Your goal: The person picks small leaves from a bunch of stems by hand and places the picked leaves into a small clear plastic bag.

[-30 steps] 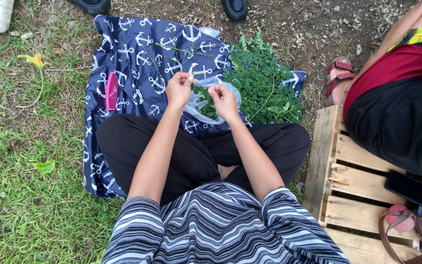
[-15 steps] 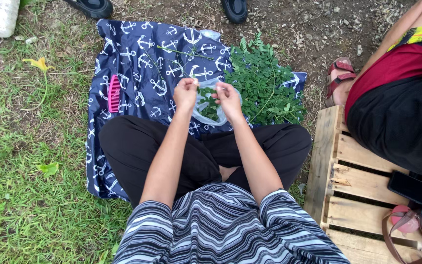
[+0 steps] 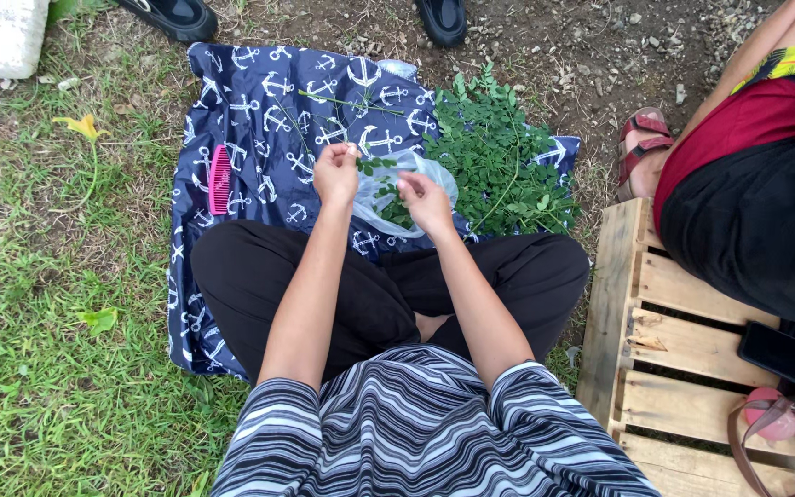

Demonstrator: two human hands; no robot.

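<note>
Head view. Seated cross-legged on a navy anchor-print cloth (image 3: 232, 101), the person strips leaflets from a green sprig (image 3: 374, 166). Left hand (image 3: 336, 172): grip pinched together on the sprig's stem. Right hand (image 3: 423, 198): fingers closed on leaflets, just above a clear plastic bag (image 3: 397, 189) resting on the cloth. Judged step: plucking; the next pull calls for a firm stem hold. A leaf pile (image 3: 499, 156) lies beside the bag.

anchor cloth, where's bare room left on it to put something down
The anchor cloth is bare between the pink comb and the left hand, and along its top edge apart from a few stripped stems. Crowded on the right: leaf pile, plastic bag, right hand.
</note>
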